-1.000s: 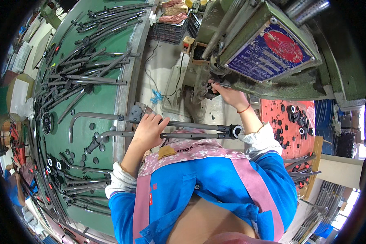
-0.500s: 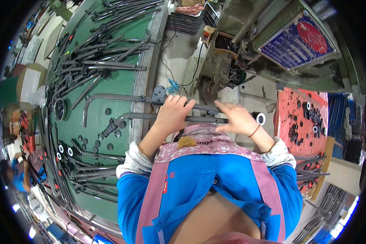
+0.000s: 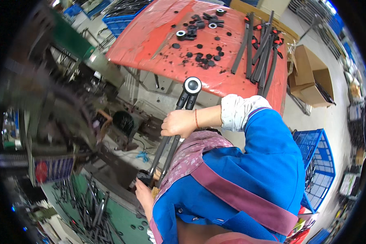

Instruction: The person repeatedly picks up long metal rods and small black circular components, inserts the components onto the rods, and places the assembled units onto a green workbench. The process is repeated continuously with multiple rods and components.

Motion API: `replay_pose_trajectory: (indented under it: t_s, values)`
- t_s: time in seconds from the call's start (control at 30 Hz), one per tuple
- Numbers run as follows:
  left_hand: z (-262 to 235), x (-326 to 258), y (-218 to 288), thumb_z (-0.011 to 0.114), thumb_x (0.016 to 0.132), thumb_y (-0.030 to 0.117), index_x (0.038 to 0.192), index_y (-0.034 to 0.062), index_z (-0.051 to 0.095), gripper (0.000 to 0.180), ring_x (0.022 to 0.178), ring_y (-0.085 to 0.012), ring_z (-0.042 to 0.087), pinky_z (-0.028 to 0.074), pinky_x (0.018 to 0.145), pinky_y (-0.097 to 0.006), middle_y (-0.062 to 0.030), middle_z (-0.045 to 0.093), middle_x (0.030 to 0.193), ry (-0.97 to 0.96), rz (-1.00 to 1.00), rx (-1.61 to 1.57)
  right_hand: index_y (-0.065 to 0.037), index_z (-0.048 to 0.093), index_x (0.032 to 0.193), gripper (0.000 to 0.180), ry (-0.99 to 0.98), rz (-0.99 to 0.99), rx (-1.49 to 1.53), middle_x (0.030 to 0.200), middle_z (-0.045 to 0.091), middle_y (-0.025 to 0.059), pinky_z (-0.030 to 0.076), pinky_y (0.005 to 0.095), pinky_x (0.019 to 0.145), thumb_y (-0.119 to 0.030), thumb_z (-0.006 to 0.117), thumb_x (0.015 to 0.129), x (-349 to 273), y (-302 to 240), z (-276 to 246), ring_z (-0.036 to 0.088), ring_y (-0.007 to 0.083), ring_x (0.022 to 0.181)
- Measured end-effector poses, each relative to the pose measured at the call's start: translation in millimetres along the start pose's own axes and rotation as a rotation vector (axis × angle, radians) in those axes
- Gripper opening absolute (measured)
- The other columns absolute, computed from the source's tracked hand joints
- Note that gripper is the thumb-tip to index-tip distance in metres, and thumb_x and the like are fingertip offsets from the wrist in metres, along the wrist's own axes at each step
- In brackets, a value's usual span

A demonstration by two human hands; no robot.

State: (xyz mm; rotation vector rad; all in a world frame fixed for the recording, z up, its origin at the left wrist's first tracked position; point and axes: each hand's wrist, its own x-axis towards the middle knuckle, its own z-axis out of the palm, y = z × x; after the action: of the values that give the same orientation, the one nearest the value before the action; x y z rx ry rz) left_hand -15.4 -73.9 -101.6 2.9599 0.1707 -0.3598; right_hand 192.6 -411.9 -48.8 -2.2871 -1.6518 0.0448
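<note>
Slanting up rightward, paired dark tubes point(image 3: 159, 156) are grasped by the fingers of the left hand point(image 3: 144, 196) below and right hand point(image 3: 179, 123) above, nearer the round joint point(image 3: 192, 85).

A red, plastic-covered table point(image 3: 150, 30) carried black round fittings with white ringed faces point(image 3: 181, 35), scattered small black discs point(image 3: 211, 63) and, toward its right end, a cluster of straight dark tubes with red-marked ends point(image 3: 249, 49). A blue plastic bin point(image 3: 116, 24) full of dark pieces stood just beside the table's upper left corner. An open brown cardboard box point(image 3: 303, 75) sat just right of the table, and a blue mesh-sided plastic crate point(image 3: 308, 142) stood below that box's side of the table in the view. Well below the table, to its left, a green-topped bench point(image 3: 126, 219) bore heaped dark tubes point(image 3: 98, 211); between them lay a crumpled light-blue scrap point(image 3: 142, 156).
</note>
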Motion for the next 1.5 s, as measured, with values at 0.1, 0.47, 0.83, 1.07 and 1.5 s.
replay_pose_trajectory:
  t_s: [0.1,0.47,0.83,1.07,1.5]
  values:
    - [7,22,66,0.060,0.085,0.025,0.139,-0.0074,0.034,0.069,0.106,-0.0444,0.055,0.043,0.094,-0.048,-0.0289,0.057,0.114,-0.022,0.021,-0.158,-0.005,0.059,0.083,0.026,-0.007,0.061,0.012,0.078,0.062,0.0118,0.052,0.0462,0.068,-0.016,0.068,0.061,-56,27,-3,0.064,0.0342,0.080]
    - [33,71,170,0.067,0.080,0.036,0.141,-0.0025,0.037,0.078,0.106,-0.0445,0.060,0.047,0.089,-0.047,-0.0304,0.061,0.115,-0.146,0.086,-0.209,-0.010,0.069,0.099,0.020,0.075,0.982,-0.446,0.091,0.064,0.0089,0.053,0.0403,0.076,-0.013,0.060,0.081,-347,176,-77,0.064,0.0291,0.089]
    - [26,47,202,0.069,0.080,0.020,0.137,-0.0064,0.040,0.068,0.090,-0.0432,0.062,0.049,0.074,-0.047,-0.0259,0.062,0.097,0.086,0.217,-0.168,-0.012,0.064,0.095,0.018,-0.143,0.536,-0.506,0.089,0.063,0.0033,0.046,0.0385,0.083,-0.021,0.065,0.079,-379,298,-60,0.060,0.0229,0.092]
    - [0,46,226,0.063,0.078,0.002,0.133,-0.0075,0.044,0.059,0.079,-0.0435,0.062,0.048,0.069,-0.049,-0.0241,0.061,0.087,0.151,0.238,-0.161,-0.018,0.064,0.116,0.026,0.387,0.392,-0.142,0.089,0.062,0.0048,0.045,0.0447,0.086,-0.026,0.060,0.092,-236,257,-149,0.061,0.0251,0.091]
    - [-49,30,232,0.079,0.062,0.026,0.129,-0.0051,0.049,0.079,0.081,-0.0396,0.063,0.051,0.071,-0.045,-0.0232,0.064,0.088,0.193,0.175,-0.259,-0.024,0.063,0.110,0.021,0.102,-0.117,-0.021,0.064,0.059,0.0046,0.052,0.0365,0.049,-0.035,0.055,0.094,-76,132,-12,0.064,0.0240,0.057]
